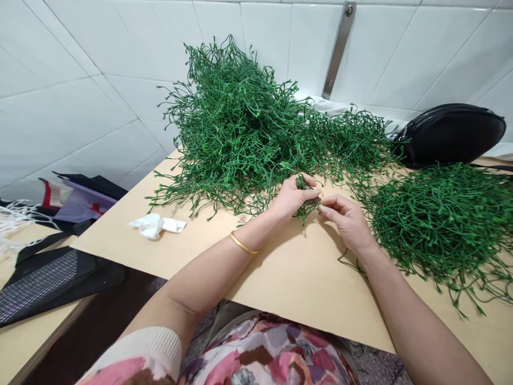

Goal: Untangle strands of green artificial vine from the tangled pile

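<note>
Thin green artificial plant stems with small tips lie in a tall heap [240,117] at the back of the table. My left hand [295,197], with a gold bangle on its wrist, is closed around a small bunch of green stems [304,209] in front of that heap. Just to its right, my right hand [347,220] pinches at the bunch's edge with thumb and forefinger; what exactly sits between those fingertips is too small to make out. A second heap of green stems [444,219] lies right of my right hand. One loose stem [348,259] rests under my right wrist.
Crumpled white tissue [152,225] lies on the tan table [192,251] at left. A black bag [452,133] stands at the back right against the tiled wall. Dark and purple fabric items [86,198] and white strings [18,227] are off the table's left edge.
</note>
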Demonstrator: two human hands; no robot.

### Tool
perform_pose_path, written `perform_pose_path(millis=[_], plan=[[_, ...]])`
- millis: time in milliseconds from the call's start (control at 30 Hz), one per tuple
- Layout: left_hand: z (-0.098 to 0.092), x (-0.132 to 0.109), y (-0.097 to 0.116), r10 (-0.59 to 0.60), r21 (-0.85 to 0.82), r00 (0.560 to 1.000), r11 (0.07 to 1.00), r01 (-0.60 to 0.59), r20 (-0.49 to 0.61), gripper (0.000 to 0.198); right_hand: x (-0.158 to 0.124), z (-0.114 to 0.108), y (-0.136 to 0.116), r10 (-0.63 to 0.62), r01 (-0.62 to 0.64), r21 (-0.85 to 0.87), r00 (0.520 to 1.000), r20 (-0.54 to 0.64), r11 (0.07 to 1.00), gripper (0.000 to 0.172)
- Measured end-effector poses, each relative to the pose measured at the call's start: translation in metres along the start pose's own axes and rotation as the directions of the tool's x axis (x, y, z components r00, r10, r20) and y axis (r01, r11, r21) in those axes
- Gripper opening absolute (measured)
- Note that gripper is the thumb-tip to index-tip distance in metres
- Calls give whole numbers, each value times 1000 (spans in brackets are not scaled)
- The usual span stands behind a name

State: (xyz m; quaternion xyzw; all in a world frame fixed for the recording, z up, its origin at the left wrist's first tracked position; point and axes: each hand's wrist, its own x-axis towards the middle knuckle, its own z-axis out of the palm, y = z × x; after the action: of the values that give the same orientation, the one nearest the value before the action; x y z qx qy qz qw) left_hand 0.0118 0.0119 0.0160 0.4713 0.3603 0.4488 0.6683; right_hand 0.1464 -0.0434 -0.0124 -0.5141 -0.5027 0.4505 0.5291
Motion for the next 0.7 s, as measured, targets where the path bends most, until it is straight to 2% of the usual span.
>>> perform_pose_path(millis=[133, 333, 400, 467, 567, 700], plan=[[0, 0, 0, -17, 73, 1000, 997, 16, 8, 20, 1, -4, -2, -19, 19, -40, 1000, -19, 999, 24], [-6, 1, 3, -152, 163, 984, 977, 136, 91, 24, 0, -9, -4, -70, 66, -110, 997, -41, 992, 21], [-5, 0, 4, -163, 188, 982, 972, 144, 92, 25, 0, -8, -4, -83, 77, -105, 995, -60, 992, 19], [-4, -1, 4, -131, 181, 988, 977, 115, 78, 23, 0, -6, -5, -30, 29, -24, 999, -45, 999, 21], [-2, -1, 4, -38, 168, 998, 985, 29, 53, 21, 0, -3, -6, 86, -91, 116, 995, 41, 989, 29], [-2, 0, 4, 37, 168, 997, 985, -48, 72, 21, -1, -1, -8, 108, -113, 79, 992, 67, 990, 30]])
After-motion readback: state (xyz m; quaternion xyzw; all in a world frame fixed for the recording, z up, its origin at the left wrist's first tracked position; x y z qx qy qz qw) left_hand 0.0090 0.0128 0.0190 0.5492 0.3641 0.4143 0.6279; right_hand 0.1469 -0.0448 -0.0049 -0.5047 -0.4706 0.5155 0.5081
